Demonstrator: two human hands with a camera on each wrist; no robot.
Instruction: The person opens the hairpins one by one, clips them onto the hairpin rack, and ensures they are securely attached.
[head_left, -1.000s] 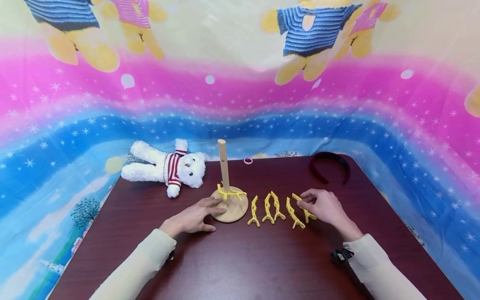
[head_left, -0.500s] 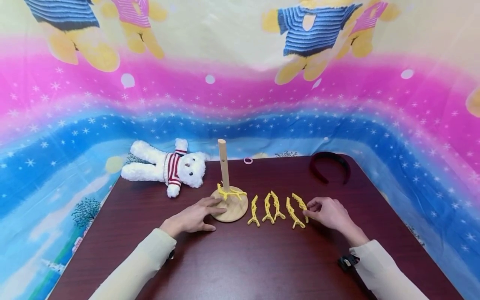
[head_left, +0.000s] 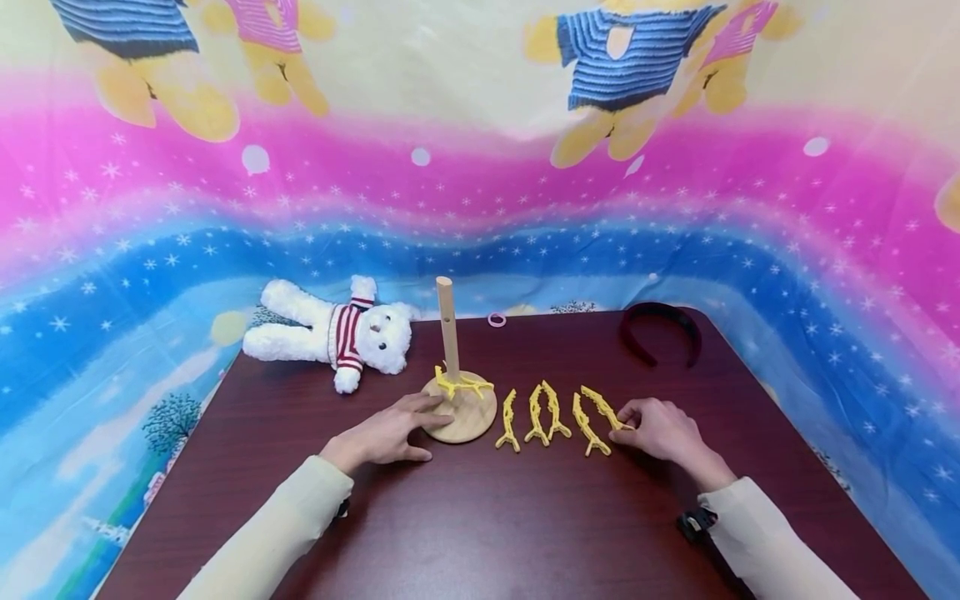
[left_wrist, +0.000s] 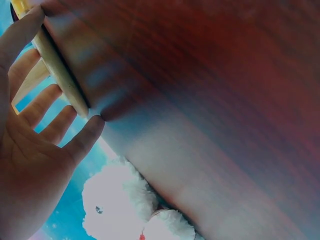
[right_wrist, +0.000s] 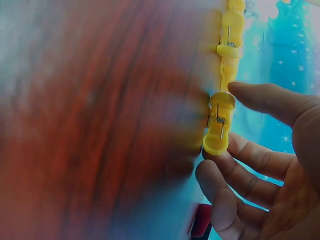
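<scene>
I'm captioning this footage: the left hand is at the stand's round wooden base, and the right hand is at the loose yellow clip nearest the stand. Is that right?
Not quite: the right hand is at the loose yellow clip farthest from the wooden stand, as the head view shows. The left hand is at its round base, as you said.

On the dark reddish-brown table (head_left: 480,517) we see a white plush bear (head_left: 347,336) lying at far left, a round-based wooden stand (head_left: 450,350), five yellow clips (head_left: 554,408) in a row right of it, a small pink ring (head_left: 491,319) at the far edge and a dark headband (head_left: 660,308) at far right.
</scene>
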